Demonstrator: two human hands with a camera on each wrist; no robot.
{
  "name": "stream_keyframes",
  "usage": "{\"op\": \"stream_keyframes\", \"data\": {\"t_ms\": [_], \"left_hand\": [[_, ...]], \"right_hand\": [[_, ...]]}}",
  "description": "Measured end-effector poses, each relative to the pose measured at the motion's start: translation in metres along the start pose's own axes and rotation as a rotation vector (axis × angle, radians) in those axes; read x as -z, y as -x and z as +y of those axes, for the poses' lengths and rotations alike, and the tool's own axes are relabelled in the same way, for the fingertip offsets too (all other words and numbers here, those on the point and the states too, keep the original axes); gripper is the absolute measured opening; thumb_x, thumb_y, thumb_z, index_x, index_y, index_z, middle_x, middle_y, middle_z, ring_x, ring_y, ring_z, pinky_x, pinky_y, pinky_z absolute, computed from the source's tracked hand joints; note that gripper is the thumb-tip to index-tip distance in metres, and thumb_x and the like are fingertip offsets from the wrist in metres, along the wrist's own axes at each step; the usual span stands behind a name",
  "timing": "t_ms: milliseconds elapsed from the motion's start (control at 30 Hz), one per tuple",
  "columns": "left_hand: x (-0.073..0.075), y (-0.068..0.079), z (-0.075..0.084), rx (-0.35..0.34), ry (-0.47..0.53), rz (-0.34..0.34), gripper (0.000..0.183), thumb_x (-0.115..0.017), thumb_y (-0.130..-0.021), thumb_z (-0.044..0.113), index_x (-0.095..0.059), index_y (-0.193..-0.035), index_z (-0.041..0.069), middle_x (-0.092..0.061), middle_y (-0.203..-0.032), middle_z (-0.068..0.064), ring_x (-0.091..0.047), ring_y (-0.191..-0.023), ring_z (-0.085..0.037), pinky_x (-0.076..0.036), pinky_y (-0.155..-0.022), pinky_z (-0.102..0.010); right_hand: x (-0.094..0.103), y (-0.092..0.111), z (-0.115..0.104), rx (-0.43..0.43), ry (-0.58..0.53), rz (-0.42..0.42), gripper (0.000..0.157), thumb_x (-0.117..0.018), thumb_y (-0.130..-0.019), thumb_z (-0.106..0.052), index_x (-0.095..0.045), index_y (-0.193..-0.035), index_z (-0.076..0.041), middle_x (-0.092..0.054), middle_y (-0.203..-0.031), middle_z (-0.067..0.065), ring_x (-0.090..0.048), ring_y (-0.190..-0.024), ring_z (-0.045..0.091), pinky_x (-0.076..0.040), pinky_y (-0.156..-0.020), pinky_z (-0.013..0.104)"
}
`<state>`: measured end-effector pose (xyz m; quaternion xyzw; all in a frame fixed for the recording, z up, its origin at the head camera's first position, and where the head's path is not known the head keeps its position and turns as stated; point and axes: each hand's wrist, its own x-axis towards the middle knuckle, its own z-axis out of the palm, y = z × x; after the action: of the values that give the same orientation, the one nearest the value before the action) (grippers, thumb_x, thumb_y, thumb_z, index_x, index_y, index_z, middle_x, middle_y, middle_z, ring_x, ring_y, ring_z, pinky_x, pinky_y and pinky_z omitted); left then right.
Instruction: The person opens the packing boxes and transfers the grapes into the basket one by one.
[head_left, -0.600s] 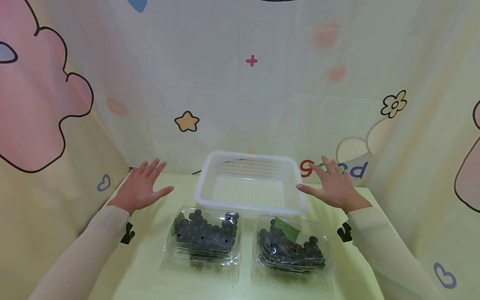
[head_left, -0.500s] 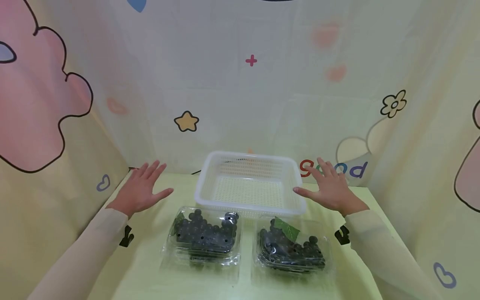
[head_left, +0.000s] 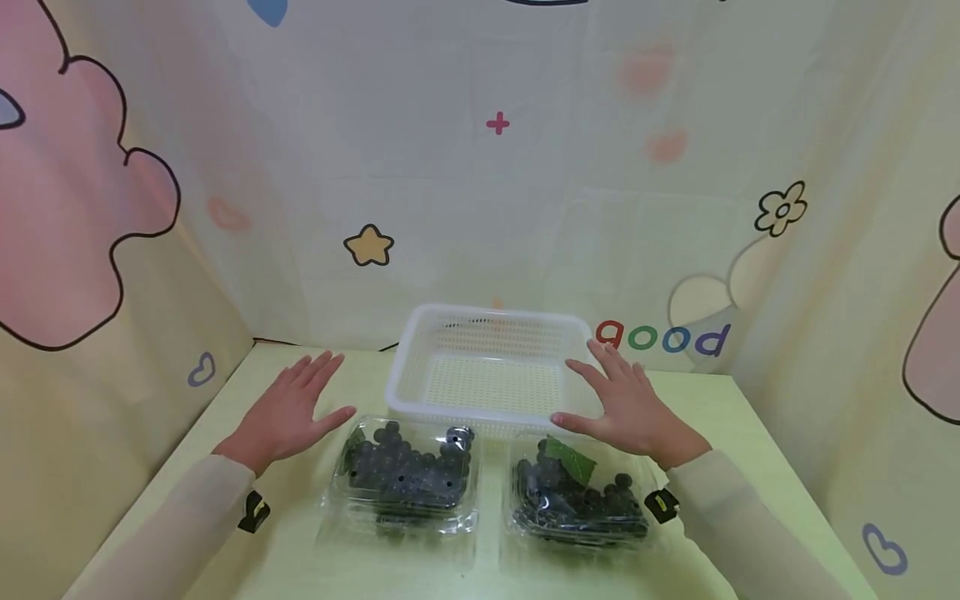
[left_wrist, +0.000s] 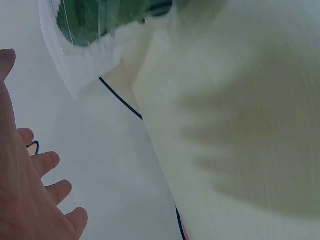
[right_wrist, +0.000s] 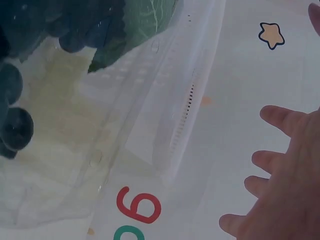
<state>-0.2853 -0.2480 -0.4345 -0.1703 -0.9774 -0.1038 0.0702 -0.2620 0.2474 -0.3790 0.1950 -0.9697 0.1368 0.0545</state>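
- Left hand (head_left: 285,417) is free, fingers spread and thumb out, raised with its shadow falling on the worktop (head_left: 720,417).
- Right hand (head_left: 626,412) grips nothing either, fingers splayed, palm down, in front of the basket's right end from the head view.
- Just right of the left hand and nearer the body, here's the left box (head_left: 462,523), clear plastic, grapes (head_left: 405,467) piled inside; the thumb tip comes close to its far corner.
- Below the right hand and inward of its wrist sits the right box (head_left: 592,535), a leaf (head_left: 572,461) over its fruit.
- Both boxes look thin-walled: likely slick, with some bend, and weighty from the fruit, which may roll if tipped.
- Best hold, I'd judge: low on both side walls, level, no hard squeeze; the lid could pop and grapes bruise.
- Farther out, between the hands, the basket (head_left: 465,412): probably light and fairly stiff, best taken by its rim at both ends.
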Motion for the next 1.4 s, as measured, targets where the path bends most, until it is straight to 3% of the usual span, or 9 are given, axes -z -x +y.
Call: {"op": "stream_keyframes", "data": {"t_ms": [233, 633, 867, 1133, 1400], "left_hand": [[-0.007, 0.010, 0.018, -0.030, 0.053, 0.024, 0.089, -0.051, -0.098, 0.065, -0.020, -0.165, 0.015, -0.025, -0.169, -0.017, -0.020, -0.155, -0.045, -0.020, -0.124, -0.064], [-0.013, 0.022, 0.028, -0.014, 0.111, 0.029, 0.084, -0.049, -0.100, 0.063, -0.025, -0.163, 0.011, -0.032, -0.165, -0.017, -0.027, -0.153, -0.043, -0.034, -0.117, -0.064], [-0.015, 0.027, 0.030, 0.028, 0.160, 0.006, 0.086, -0.048, -0.101, 0.064, -0.025, -0.162, 0.008, -0.030, -0.165, -0.021, -0.027, -0.153, -0.043, -0.034, -0.117, -0.064], [-0.022, 0.030, 0.025, 0.052, 0.195, -0.028, 0.083, -0.047, -0.103, 0.061, -0.026, -0.161, 0.004, -0.030, -0.164, -0.025, -0.029, -0.151, -0.046, -0.034, -0.115, -0.066], [-0.030, 0.035, 0.022, 0.115, 0.306, -0.084, 0.079, -0.042, -0.106, 0.057, -0.033, -0.156, -0.003, -0.035, -0.159, -0.031, -0.033, -0.147, -0.052, -0.031, -0.115, -0.068]], "right_hand": [[-0.010, 0.007, -0.023, 0.064, -0.041, -0.003, 0.086, -0.065, -0.087, -0.070, -0.047, -0.154, -0.019, -0.023, -0.170, 0.016, -0.016, -0.156, 0.045, -0.013, -0.121, 0.072], [-0.029, 0.014, -0.059, 0.136, -0.110, -0.036, 0.087, -0.066, -0.085, -0.071, -0.049, -0.153, -0.020, -0.028, -0.169, 0.010, -0.019, -0.158, 0.039, -0.024, -0.121, 0.066], [-0.041, 0.015, -0.082, 0.169, -0.151, -0.009, 0.085, -0.067, -0.086, -0.071, -0.051, -0.151, -0.020, -0.031, -0.168, 0.007, -0.023, -0.157, 0.036, -0.032, -0.118, 0.063], [-0.050, 0.009, -0.105, 0.212, -0.207, -0.046, 0.083, -0.070, -0.086, -0.066, -0.050, -0.152, -0.019, -0.029, -0.169, 0.006, -0.021, -0.158, 0.035, -0.030, -0.120, 0.063], [-0.066, 0.003, -0.135, 0.240, -0.248, -0.092, 0.077, -0.066, -0.091, -0.064, -0.050, -0.151, -0.017, -0.030, -0.168, 0.003, -0.030, -0.155, 0.029, -0.045, -0.113, 0.050]]}}
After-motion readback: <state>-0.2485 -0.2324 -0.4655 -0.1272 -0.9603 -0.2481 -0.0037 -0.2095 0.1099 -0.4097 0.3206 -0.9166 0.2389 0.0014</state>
